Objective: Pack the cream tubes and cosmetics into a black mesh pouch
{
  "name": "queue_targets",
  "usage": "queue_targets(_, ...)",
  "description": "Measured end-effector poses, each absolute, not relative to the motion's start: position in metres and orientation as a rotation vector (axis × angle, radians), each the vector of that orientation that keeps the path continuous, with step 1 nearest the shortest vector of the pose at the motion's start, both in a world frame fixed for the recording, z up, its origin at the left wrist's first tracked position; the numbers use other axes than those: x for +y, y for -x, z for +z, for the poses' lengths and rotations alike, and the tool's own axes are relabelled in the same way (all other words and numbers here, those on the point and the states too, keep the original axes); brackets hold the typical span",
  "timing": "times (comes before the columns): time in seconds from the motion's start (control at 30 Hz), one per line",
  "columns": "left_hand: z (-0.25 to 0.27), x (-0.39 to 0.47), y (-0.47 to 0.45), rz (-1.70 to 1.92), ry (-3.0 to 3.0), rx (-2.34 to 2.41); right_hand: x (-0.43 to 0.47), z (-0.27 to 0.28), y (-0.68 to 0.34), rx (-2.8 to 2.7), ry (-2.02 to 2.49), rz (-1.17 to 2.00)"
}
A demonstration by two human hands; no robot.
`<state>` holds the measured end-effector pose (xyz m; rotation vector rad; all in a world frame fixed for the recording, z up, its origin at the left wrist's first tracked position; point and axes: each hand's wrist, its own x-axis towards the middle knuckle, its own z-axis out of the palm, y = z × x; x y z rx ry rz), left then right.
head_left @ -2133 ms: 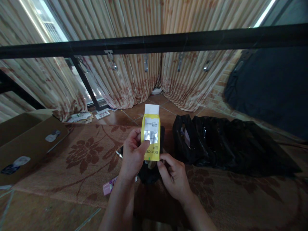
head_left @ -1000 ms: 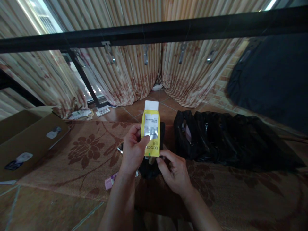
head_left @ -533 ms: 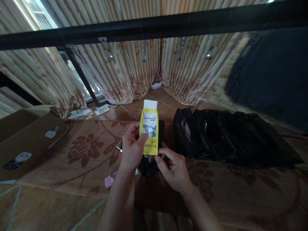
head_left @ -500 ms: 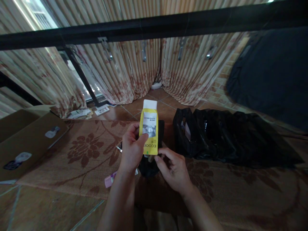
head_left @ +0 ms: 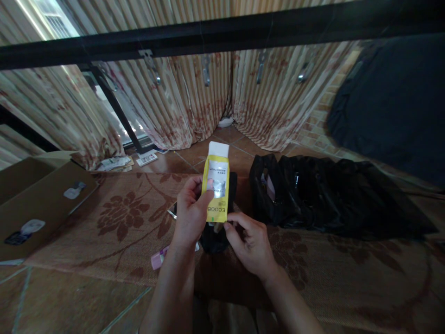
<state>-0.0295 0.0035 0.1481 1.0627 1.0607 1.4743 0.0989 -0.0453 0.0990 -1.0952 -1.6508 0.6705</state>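
Observation:
A small yellow box with a grey-white printed panel and a raised white flap at its far end is in front of me. My left hand is closed round its left side, thumb across the front. At the lower right corner of the box, my right hand pinches with thumb and forefinger. Underneath lies a black bag, partly hidden by the box and hands; small items in its mouth are hard to make out. A pink and purple item rests beside my left forearm.
Several black bags stand in a row to the right on the patterned brown mat. An open cardboard box is at the left. Papers lie by the curtains. A dark bar with metal hooks crosses above.
The yellow box has tilted slightly, and its printed panel catches more light. Both hands keep nearly the same place and grip.

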Motion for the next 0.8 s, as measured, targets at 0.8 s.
queue_targets(0.8,0.1464,0.0059,0.0311,1.497,-1.049,1.068,-0.044,0.0984,-0.0988,-1.653,1.092,0.663)
